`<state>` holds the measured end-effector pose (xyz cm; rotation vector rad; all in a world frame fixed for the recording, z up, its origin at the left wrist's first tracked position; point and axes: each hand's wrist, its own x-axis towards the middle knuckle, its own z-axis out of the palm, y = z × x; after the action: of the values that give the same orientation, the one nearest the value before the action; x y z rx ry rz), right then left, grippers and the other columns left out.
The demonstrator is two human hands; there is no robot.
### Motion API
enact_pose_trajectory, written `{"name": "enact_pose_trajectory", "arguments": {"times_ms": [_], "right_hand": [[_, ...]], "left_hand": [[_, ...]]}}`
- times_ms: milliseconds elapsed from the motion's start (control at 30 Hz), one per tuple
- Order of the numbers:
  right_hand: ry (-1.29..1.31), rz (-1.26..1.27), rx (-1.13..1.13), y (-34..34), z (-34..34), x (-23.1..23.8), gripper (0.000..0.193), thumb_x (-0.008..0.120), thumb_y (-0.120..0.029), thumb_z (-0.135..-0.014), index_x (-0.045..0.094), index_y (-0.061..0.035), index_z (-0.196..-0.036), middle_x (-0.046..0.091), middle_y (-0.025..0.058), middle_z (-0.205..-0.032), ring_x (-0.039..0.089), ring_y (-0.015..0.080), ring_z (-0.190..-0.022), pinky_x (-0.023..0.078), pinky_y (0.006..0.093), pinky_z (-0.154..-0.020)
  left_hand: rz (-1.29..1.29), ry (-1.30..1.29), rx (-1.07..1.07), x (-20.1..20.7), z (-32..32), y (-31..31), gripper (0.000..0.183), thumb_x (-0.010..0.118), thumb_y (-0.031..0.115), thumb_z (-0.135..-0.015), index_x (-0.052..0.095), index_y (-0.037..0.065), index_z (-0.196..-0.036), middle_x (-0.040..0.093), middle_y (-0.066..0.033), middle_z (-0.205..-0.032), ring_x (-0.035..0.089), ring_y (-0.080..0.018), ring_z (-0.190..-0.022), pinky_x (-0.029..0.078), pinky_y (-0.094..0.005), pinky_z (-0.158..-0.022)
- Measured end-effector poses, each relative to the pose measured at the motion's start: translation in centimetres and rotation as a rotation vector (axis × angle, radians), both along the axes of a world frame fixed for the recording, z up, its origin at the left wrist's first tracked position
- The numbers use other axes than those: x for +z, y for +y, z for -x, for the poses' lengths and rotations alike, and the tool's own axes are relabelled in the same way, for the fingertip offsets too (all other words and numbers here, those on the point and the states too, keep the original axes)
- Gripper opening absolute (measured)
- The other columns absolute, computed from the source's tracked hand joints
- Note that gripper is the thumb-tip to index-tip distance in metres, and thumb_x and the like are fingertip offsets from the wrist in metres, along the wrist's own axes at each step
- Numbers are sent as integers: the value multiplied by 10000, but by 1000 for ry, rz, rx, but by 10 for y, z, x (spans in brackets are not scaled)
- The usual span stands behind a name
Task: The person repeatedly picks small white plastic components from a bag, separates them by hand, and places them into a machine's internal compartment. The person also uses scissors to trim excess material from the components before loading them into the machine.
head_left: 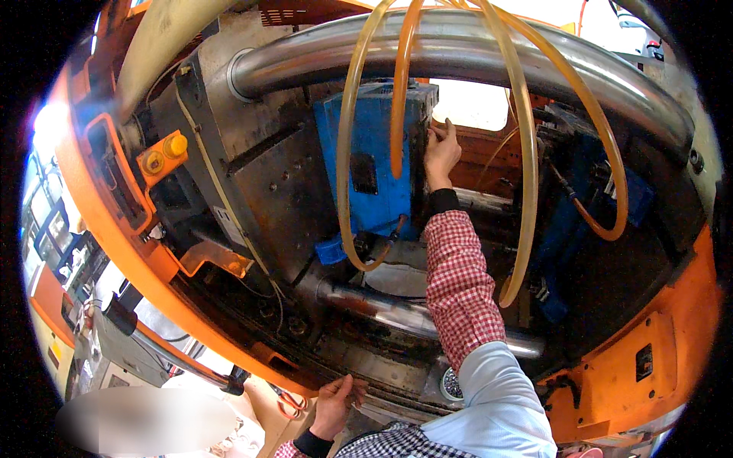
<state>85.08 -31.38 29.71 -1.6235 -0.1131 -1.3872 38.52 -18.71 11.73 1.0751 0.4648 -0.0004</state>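
Your right hand (441,156): fingers bent, pinch unclear | blue block (374,141): far middle, just left of it | your left hand (332,408): near, curled, likewise unclear | keep sleeve (466,275) clear of hoses (524,153)

No readable text — just a pale label (227,222) on the dark metal block (269,204), print too small
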Motion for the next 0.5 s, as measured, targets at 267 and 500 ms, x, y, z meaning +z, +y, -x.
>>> {"name": "enact_pose_trajectory", "arguments": {"times_ms": [267,500], "right_hand": [[281,259,62,10,32,-3,751,490,25,-690,152,85,-1358,504,112,-1274,468,325,-1135,220,478,-1017],[384,161,250,-1,43,1,784,456,23,-689,93,62,-1383,487,83,-1301,394,317,-1219,133,500,-1049]], "left_hand": [[-1392,-475,341,6,64,41,244,523,177,-883,535,-44,-987,571,-101,-915,553,-216,-810,426,-334,-746],[-1150,-466,767,82,70,124,435,576,189,-850,428,-21,-1201,538,-102,-1060,495,-170,-969,374,-297,-822]]}}
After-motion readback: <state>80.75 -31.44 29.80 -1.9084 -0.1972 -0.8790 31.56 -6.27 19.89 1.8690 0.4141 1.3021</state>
